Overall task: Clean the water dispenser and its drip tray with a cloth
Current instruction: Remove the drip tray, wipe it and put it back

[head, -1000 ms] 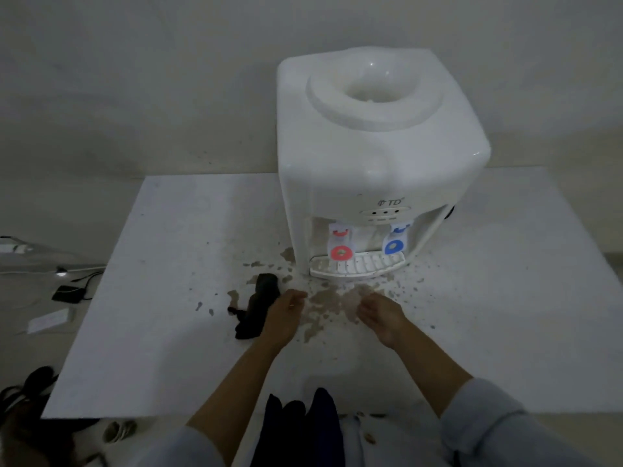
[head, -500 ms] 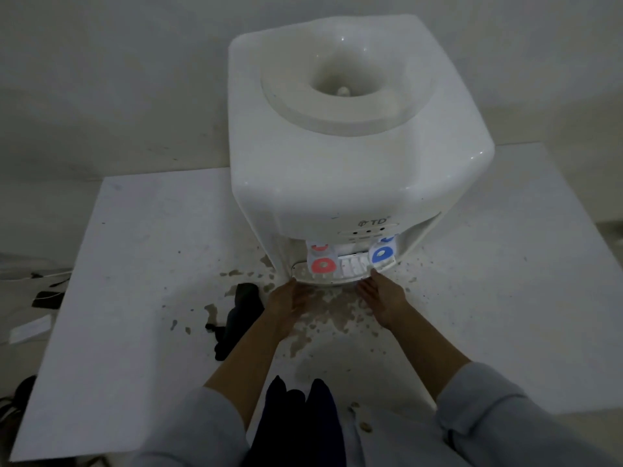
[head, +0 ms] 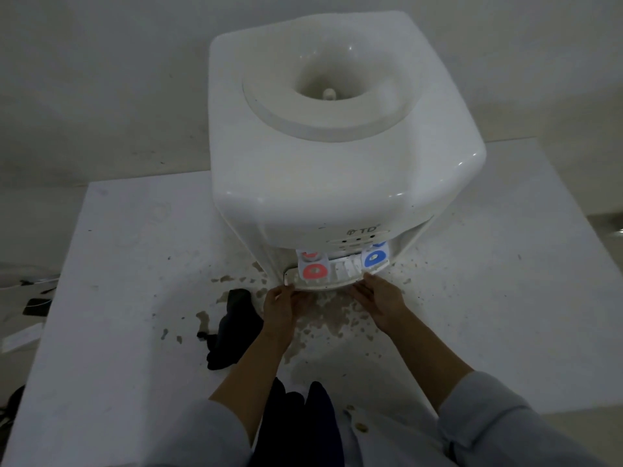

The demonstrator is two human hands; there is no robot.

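The light is dim, and much of the drip tray point(head: 337, 279) sits tucked under the overhang of the dispenser point(head: 337, 156), so only its front lip and a strip of grille show between the red tap point(head: 315, 270) and the blue tap point(head: 375, 257). The fingertips of both hands are hidden under or against that lip, and whether they actually grip it cannot be told. The left hand point(head: 281, 310) reaches in from below with its fingers bent at the tray's left front corner; the right hand point(head: 382, 301) lies flatter, fingers fairly straight, at the right front edge. Both forearms run up from grey sleeves cut off by the bottom of the view. The dark cloth point(head: 232, 328) lies crumpled on the white table point(head: 118, 298), just left of the left wrist (nothing holds it). Brown spatter point(head: 332, 318) covers the table between the hands.
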